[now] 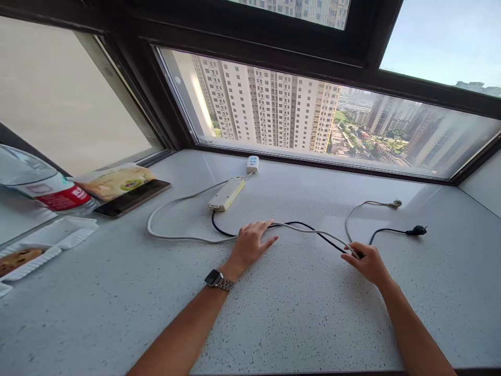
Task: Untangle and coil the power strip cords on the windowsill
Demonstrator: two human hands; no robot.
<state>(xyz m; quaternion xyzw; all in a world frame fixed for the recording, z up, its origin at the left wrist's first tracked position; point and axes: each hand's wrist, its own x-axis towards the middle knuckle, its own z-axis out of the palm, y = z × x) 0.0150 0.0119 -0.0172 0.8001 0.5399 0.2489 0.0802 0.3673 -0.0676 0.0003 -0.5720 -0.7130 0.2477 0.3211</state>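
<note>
My left hand rests palm down over two cables near the middle of the sill, fingers stretched out, thumb apart. Farther right, my right hand pinches both the white cable and the black cable. The white one loops left and runs back to a small white power strip by the window; its plug lies at right. A longer cream power strip is joined to the black cable, whose black plug lies beyond my right hand.
At left, a plastic bottle with a red label lies on its side. Next to it are a yellow packet, a dark phone and a white plastic tray with a cookie. Window frames border the speckled white sill.
</note>
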